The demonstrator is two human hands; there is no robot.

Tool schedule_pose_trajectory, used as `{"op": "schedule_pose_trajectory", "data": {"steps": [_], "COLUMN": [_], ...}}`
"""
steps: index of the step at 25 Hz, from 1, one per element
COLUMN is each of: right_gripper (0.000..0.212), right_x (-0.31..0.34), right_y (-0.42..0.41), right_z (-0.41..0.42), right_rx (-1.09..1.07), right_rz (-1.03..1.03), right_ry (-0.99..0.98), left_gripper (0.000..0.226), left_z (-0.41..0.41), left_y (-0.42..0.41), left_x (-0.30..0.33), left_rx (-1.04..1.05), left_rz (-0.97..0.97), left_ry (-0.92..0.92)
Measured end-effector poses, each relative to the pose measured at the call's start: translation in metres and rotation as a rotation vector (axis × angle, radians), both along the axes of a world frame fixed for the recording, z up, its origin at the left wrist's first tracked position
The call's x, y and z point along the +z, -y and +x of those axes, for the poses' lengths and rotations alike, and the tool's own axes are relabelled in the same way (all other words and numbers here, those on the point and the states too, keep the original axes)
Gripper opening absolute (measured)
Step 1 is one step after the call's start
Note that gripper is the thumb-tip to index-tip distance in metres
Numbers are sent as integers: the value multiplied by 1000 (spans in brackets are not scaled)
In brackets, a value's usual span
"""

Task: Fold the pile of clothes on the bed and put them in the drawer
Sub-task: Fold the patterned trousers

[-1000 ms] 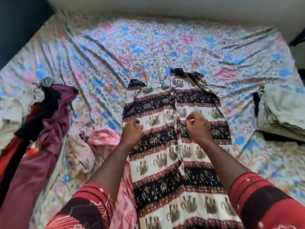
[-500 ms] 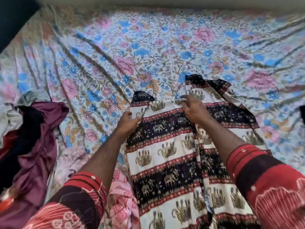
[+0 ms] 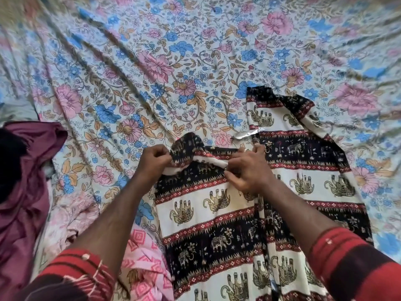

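An elephant-print garment in black, white and red bands lies spread on the bed, its far end toward the wall. My left hand pinches the garment's far-left corner, which is lifted and curled over. My right hand grips the same far edge a little to the right, bunching the white fold between the two hands. The garment's right half lies flat on the floral bedsheet.
A maroon cloth with a black piece lies heaped at the left edge. A pink patterned garment sits crumpled under my left forearm. The floral sheet stretches wrinkled toward the far side.
Both hands have moved up the garment from its middle to its far edge. The left hand now lifts the far-left corner and the right hand grips the edge beside it. The view has tilted closer.
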State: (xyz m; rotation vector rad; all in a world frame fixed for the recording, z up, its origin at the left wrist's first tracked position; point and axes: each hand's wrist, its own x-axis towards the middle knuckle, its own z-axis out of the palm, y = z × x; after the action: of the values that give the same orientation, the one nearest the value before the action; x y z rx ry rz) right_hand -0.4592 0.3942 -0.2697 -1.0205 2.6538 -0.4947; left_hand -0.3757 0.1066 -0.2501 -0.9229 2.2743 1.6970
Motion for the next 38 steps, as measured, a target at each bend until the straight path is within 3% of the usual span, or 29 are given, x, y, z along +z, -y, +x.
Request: {"op": "schedule_pose_trajectory", "data": {"steps": [3,5,6,8,9,11,13,14,16,17,20,23,27,30,34,38], "right_gripper": [38,24,31,53,47,30,28,34,57,56,14,9,24,53,27,14], "right_x": [-2,1,6,16,20,16,10,8,8,10,15,26,48,50,38,44], "right_y": [15,33,43,56,60,54,43,38,33,33,40,62,130,159,150,121], "right_z": [-16,-27,-30,-30,-26,-14,-16,-24,-41,-48,-55,-58,-61,-50,-58,-87], "right_rx": [-156,-249,-265,-230,-185,-136,-291,-394,-520,-528,-490,-465,-250,-19,-22,-16], "right_rz": [-187,-240,-182,45,110,22,-222,-282,-133,-16,113,59,-210,-295,-310,-115], "right_ry": [20,12,47,240,281,151,-40,-88,-70,-32,26,45,309,535,973,934], "left_gripper": [17,50,60,47,35,27,29,30,32,33,28,25,11,30,31,28], "left_z": [-3,-14,-17,-21,-20,-14,-8,-7,-6,-6,-9,-14,-21,-22,-30,-47], "left_y": [6,3,-1,-5,-5,-2,4,7,9,8,3,2,8,8,29,50], "left_x": [5,12,15,16,16,16,16,14,11,12,13,18,20,23,33,39], "left_rx": [-75,-137,-162,-141,-102,-20,-5,-17,-20,-9,23,53,0,-50,80,205], "left_rz": [133,25,-30,-31,11,131,174,174,195,211,256,295,218,192,227,177], "left_ry": [6,72,100,82,54,20,27,41,66,63,-3,-64,-60,-117,-217,-284]}}
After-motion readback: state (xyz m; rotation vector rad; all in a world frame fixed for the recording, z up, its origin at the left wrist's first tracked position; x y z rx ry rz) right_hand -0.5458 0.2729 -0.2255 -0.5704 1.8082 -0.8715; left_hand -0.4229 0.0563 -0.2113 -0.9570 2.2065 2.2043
